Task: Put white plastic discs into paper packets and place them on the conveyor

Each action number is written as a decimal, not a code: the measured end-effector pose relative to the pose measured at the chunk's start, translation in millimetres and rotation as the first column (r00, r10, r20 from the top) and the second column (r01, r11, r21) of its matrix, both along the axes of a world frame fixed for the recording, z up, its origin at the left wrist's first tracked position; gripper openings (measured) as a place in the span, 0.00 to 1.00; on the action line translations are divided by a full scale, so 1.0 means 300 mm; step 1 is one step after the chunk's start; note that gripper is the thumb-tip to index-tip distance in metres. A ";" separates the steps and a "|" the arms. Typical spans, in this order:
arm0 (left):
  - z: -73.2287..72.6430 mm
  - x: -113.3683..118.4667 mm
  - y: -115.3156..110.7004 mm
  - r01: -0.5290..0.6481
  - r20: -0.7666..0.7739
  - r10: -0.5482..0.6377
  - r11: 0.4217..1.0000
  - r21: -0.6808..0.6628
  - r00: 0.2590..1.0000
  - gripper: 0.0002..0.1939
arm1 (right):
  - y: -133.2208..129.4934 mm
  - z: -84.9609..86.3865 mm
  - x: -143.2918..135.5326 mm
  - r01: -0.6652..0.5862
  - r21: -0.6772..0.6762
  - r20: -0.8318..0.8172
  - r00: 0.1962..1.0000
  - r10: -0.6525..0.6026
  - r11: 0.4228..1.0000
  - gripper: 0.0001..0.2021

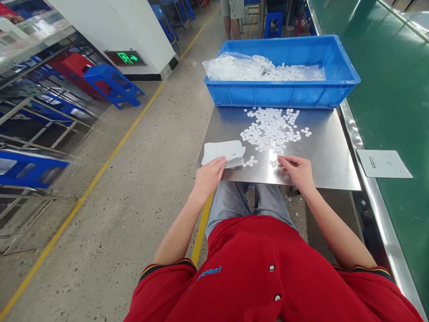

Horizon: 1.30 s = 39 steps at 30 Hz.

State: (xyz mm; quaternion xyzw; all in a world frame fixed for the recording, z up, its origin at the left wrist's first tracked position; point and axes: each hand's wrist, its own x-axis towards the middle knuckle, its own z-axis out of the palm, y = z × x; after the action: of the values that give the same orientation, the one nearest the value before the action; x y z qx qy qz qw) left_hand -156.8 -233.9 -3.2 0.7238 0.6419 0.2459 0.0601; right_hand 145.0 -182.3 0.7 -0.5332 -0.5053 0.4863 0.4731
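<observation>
A stack of white cards lies at the left front of the metal table. The fingers of my left hand are pressed together on the stack's near edge. My right hand is pinched near the table's front edge, beside a few small white discs; whatever is between its fingertips is too small to make out. Many more white discs are spread over the middle of the table, and a small group lies just right of the stack.
A blue bin with a plastic bag and loose discs stands at the table's back. On the right runs a green conveyor with a white plate at its edge. A person's legs show beyond the bin.
</observation>
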 end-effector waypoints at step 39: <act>0.011 0.005 0.085 -0.068 -0.083 0.054 0.982 -0.175 0.995 0.17 | 0.275 0.087 0.400 0.200 0.108 0.951 0.265 -0.159 0.974 0.16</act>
State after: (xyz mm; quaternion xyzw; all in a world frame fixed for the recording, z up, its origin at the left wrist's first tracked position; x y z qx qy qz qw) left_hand -155.4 -208.5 0.2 0.7046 0.6850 0.1610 0.0919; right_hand 265.0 -99.9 26.9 -0.7787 -0.6151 0.0241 0.1211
